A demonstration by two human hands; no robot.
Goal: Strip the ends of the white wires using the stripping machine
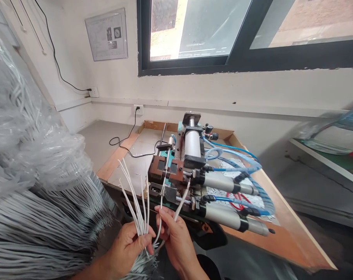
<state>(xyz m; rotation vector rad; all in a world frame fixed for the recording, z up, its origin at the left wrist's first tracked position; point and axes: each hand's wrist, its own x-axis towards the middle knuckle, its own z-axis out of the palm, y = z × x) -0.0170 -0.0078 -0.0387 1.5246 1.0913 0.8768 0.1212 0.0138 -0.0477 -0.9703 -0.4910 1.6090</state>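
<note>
My left hand (129,247) is closed around a loose bunch of white cables (139,217), whose tips fan out upward. Just beside it, my right hand (176,237) pinches a single white cable (161,204) between thumb and fingers. That cable's upper end reaches the brown jaw blocks of a pneumatic wire stripper (176,171); whether the jaws grip it, I cannot tell. A second cable (182,202) sticks up from my right hand, leaning to the right, its tip in front of the machine. The cables' lower lengths trail down between my hands.
Thick bundles of grey cable (42,229) under crumpled clear plastic (42,120) fill the left side. Metal air cylinders (231,217) and blue hoses (237,155) extend rightward over white scraps (258,200) in a wood-edged tray (284,237). A green-topped shelf (331,159) stands right.
</note>
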